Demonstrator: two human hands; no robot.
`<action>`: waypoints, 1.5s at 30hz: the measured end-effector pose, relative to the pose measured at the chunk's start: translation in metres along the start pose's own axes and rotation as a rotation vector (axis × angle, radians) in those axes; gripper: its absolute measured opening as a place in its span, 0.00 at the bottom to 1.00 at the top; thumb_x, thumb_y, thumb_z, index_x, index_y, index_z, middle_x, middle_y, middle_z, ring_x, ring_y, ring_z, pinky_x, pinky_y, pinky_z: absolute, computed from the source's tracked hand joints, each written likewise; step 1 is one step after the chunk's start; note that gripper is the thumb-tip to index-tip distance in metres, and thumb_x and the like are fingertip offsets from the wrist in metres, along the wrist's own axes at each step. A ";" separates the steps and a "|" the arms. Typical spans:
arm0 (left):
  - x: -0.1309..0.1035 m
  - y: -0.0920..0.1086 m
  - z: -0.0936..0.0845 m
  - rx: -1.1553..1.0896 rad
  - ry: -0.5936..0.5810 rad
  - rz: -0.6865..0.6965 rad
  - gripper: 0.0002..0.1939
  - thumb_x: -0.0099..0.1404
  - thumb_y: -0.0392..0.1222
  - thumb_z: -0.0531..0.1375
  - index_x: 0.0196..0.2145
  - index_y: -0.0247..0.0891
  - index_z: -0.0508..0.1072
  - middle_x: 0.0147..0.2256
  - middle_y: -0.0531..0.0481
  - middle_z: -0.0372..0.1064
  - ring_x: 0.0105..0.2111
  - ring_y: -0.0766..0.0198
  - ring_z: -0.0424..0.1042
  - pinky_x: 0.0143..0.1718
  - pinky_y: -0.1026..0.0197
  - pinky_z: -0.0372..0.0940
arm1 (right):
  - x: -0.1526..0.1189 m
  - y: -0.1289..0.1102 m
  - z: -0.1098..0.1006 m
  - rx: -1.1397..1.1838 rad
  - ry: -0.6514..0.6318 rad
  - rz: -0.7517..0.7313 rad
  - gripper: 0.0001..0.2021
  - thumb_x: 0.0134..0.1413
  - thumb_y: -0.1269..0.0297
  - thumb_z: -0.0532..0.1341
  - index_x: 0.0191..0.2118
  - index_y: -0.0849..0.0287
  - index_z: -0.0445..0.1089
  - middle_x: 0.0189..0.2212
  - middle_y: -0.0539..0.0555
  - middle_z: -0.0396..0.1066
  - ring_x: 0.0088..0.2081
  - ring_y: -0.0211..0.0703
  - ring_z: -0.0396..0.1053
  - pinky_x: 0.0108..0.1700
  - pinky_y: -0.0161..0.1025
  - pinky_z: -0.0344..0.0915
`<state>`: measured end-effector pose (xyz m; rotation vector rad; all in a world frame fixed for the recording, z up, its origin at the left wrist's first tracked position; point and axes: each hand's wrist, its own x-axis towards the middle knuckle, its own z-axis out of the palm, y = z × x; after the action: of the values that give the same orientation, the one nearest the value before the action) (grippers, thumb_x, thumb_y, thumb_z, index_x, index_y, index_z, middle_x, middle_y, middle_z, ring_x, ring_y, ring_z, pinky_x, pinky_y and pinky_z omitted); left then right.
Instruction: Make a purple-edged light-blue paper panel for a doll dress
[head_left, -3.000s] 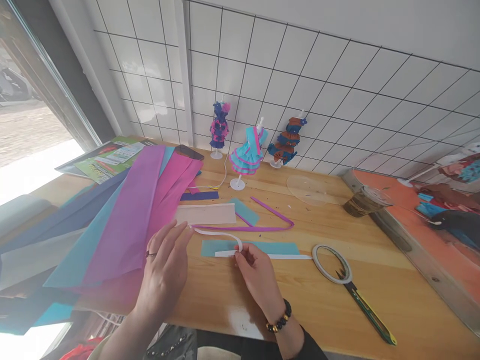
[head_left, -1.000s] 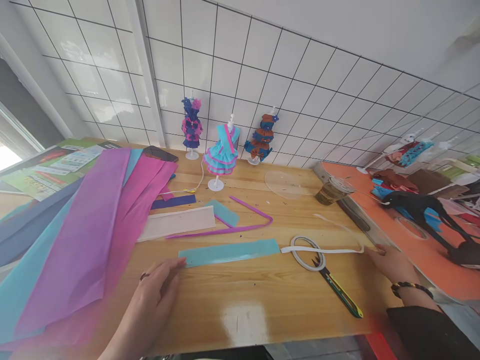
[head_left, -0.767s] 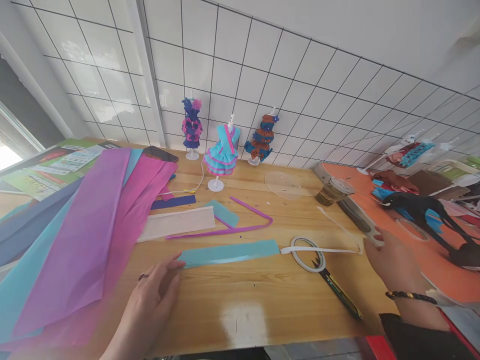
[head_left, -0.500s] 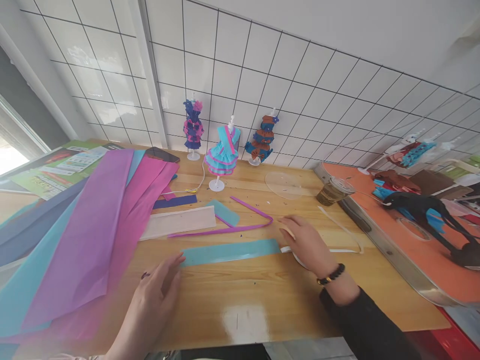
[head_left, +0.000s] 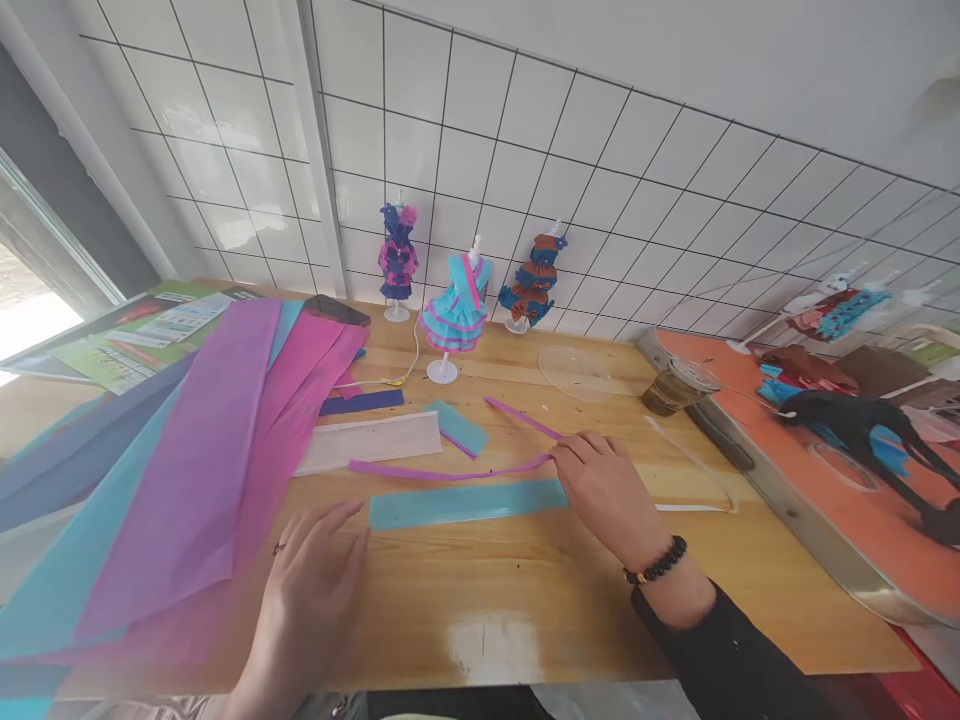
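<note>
A flat light-blue strip (head_left: 465, 503) lies across the wooden table before me. My left hand (head_left: 315, 565) rests just beyond its left end, fingers apart, holding nothing. At the strip's right end, my right hand (head_left: 604, 490) has its fingertips closed on the bend of a narrow purple strip (head_left: 450, 474). That strip's two arms trail leftward over the table. Behind them lie a white strip (head_left: 371, 443) and a short blue piece with a purple edge (head_left: 461, 430). Part of a white ribbon (head_left: 694, 508) shows right of my right hand; the rest is hidden beneath it.
Long purple, blue and pink sheets (head_left: 184, 470) cover the left side. Small dress stands, one with a blue dress (head_left: 457, 310), line the tiled wall. A cup (head_left: 679, 387) stands at the right by an orange board (head_left: 787, 430) with a metal edge.
My right hand has come down onto the purple strip's bend and closed on it; the strip has shifted slightly. My left hand has drawn off the blue strip's end, its fingers spreading.
</note>
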<state>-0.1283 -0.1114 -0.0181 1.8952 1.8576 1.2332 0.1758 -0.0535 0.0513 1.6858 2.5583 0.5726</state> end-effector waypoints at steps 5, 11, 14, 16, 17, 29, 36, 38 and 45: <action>-0.002 0.021 0.004 0.033 0.010 0.433 0.15 0.60 0.32 0.55 0.46 0.40 0.65 0.42 0.45 0.69 0.45 0.56 0.66 0.47 0.50 0.60 | -0.040 -0.014 -0.037 0.100 0.178 -0.090 0.11 0.56 0.75 0.50 0.39 0.63 0.70 0.29 0.56 0.69 0.34 0.45 0.62 0.42 0.46 0.55; 0.002 0.066 0.013 -0.014 -0.221 0.744 0.20 0.61 0.35 0.57 0.51 0.36 0.62 0.46 0.42 0.69 0.55 0.51 0.58 0.52 0.47 0.57 | -0.066 -0.037 -0.064 0.379 0.243 -0.142 0.11 0.57 0.73 0.50 0.40 0.59 0.69 0.28 0.55 0.70 0.32 0.43 0.64 0.38 0.44 0.59; 0.006 0.082 0.016 -0.131 -0.320 0.752 0.10 0.63 0.37 0.54 0.43 0.39 0.68 0.35 0.48 0.74 0.49 0.57 0.65 0.53 0.49 0.55 | -0.076 -0.040 -0.071 0.530 0.186 -0.110 0.10 0.57 0.71 0.51 0.35 0.56 0.68 0.27 0.54 0.70 0.30 0.42 0.65 0.35 0.41 0.62; 0.007 0.085 0.017 -0.206 -0.421 0.717 0.08 0.64 0.37 0.53 0.38 0.40 0.70 0.28 0.51 0.73 0.41 0.62 0.69 0.50 0.53 0.57 | -0.081 -0.036 -0.074 0.620 0.094 -0.058 0.09 0.57 0.69 0.52 0.35 0.54 0.68 0.30 0.54 0.70 0.33 0.42 0.67 0.37 0.41 0.64; 0.008 0.085 0.016 -0.232 -0.489 0.688 0.08 0.64 0.38 0.53 0.38 0.40 0.71 0.27 0.51 0.72 0.38 0.63 0.70 0.47 0.55 0.59 | -0.083 -0.034 -0.076 0.666 0.035 -0.027 0.08 0.57 0.68 0.52 0.35 0.53 0.68 0.31 0.53 0.70 0.35 0.43 0.67 0.38 0.40 0.64; 0.024 0.059 -0.014 -0.380 -1.131 -0.065 0.14 0.54 0.46 0.58 0.38 0.42 0.74 0.26 0.54 0.71 0.28 0.66 0.67 0.31 0.66 0.61 | -0.076 0.002 -0.056 1.044 -0.375 0.427 0.15 0.55 0.51 0.52 0.32 0.53 0.72 0.20 0.49 0.63 0.21 0.36 0.59 0.21 0.32 0.58; 0.029 0.041 -0.017 -0.479 -1.209 -0.349 0.19 0.55 0.50 0.58 0.42 0.37 0.70 0.22 0.56 0.64 0.22 0.68 0.65 0.23 0.66 0.60 | -0.080 0.013 -0.053 1.073 -0.387 0.527 0.18 0.53 0.48 0.52 0.32 0.54 0.72 0.19 0.49 0.62 0.19 0.34 0.54 0.16 0.29 0.53; 0.030 0.039 -0.018 -0.491 -1.216 -0.368 0.19 0.56 0.51 0.58 0.41 0.36 0.70 0.22 0.56 0.65 0.21 0.69 0.64 0.22 0.66 0.60 | -0.082 0.017 -0.055 1.066 -0.407 0.540 0.19 0.52 0.47 0.52 0.33 0.56 0.72 0.21 0.49 0.63 0.19 0.33 0.53 0.16 0.29 0.51; 0.033 0.038 -0.017 -0.533 -1.233 -0.371 0.16 0.59 0.52 0.55 0.28 0.34 0.68 0.22 0.55 0.65 0.18 0.73 0.60 0.20 0.69 0.56 | -0.088 0.033 -0.055 1.114 -0.532 0.595 0.23 0.51 0.44 0.52 0.37 0.59 0.71 0.19 0.47 0.57 0.20 0.34 0.54 0.20 0.31 0.55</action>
<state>-0.1171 -0.0953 0.0316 1.3467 0.9695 0.2082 0.2296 -0.1367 0.0970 2.3654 1.9668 -1.3927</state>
